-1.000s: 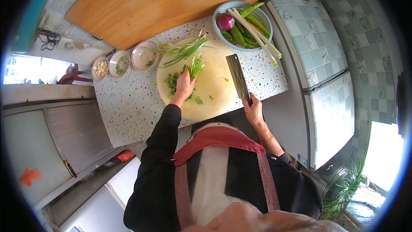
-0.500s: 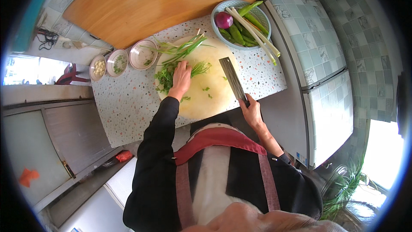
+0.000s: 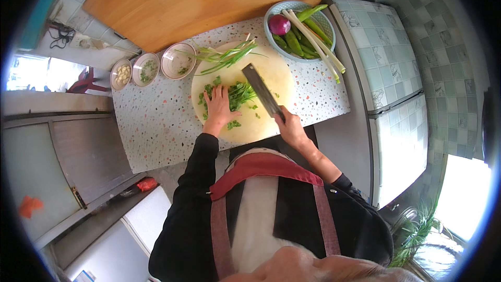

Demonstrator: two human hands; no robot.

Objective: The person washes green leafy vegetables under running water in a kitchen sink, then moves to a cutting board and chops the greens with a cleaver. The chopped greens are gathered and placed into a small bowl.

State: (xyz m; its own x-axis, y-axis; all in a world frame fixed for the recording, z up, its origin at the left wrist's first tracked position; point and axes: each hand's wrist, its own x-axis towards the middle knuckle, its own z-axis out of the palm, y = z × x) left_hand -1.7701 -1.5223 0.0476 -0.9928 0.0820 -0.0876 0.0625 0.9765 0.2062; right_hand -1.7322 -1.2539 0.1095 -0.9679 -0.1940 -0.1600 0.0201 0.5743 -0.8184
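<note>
My left hand (image 3: pixel 218 108) lies on a heap of leafy green herbs (image 3: pixel 241 93), fingers spread and thumb out to the side. Beneath it is a round, pale cutting board (image 3: pixel 271 120). A kitchen cleaver (image 3: pixel 262 90) is in my right hand (image 3: pixel 290 128), which is closed around its handle. The blade slants up and left over the board, its side close to the right end of the herbs. Spring onions (image 3: pixel 229 57) lie across the board's far edge. Small loose leaves dot the board near my left hand.
At the back left stand three bowls: one with garlic cloves (image 3: pixel 122 74), a bowl with chopped greens (image 3: pixel 145 69) and a bowl with a few green bits (image 3: pixel 178 61). A blue basket (image 3: pixel 270 10) holds green peppers, a purple onion and leeks. A fridge (image 3: pixel 389 99) borders the speckled counter (image 3: pixel 151 125).
My right hand has brought the cleaver left, over the board beside the herbs. My left hand has moved slightly nearer to me and its fingers have spread over the herbs.
</note>
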